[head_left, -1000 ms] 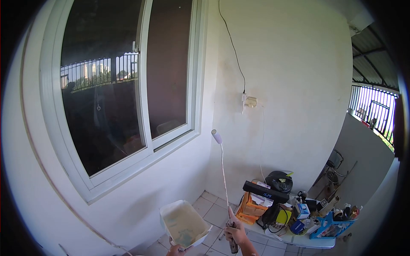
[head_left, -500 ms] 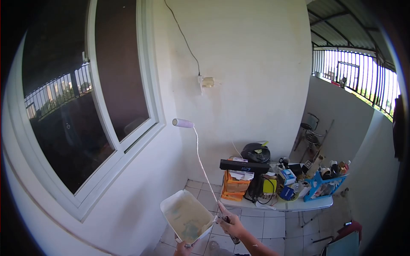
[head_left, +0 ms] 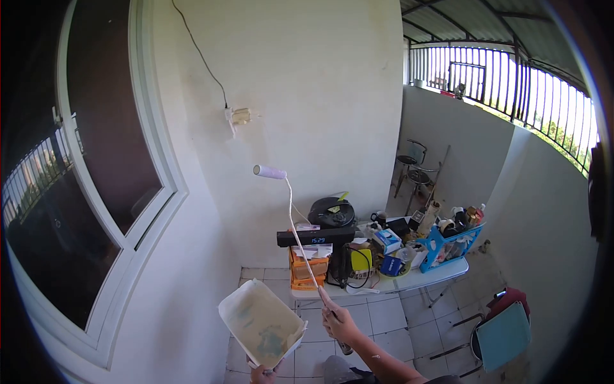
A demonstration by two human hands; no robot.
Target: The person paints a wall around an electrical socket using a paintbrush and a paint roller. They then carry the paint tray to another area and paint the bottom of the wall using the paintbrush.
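Note:
My right hand (head_left: 341, 324) is wrapped round the handle of a paint roller (head_left: 271, 172). Its long thin rod rises up and to the left, and the pale lilac sleeve at its end stands in front of the wall, apparently not touching it. Low in the view, my left hand (head_left: 261, 374) grips the near edge of a white paint tray (head_left: 233, 323). Inside the tray lies a thin, pale coat of paint with a blue-grey patch. The tray is held tilted, to the left of the roller's handle.
A white table (head_left: 419, 280) is crowded with boxes, a black clock (head_left: 318, 238) and a blue rack (head_left: 441, 251). A socket with a plug (head_left: 239, 116) juts from the wall (head_left: 300, 77). The window (head_left: 109, 128) is at left, a chair (head_left: 504, 336) at lower right.
My view has swung to the right, so wall, window and table sit further left. The roller's handle has come away from the tray's right edge; both hands keep their hold.

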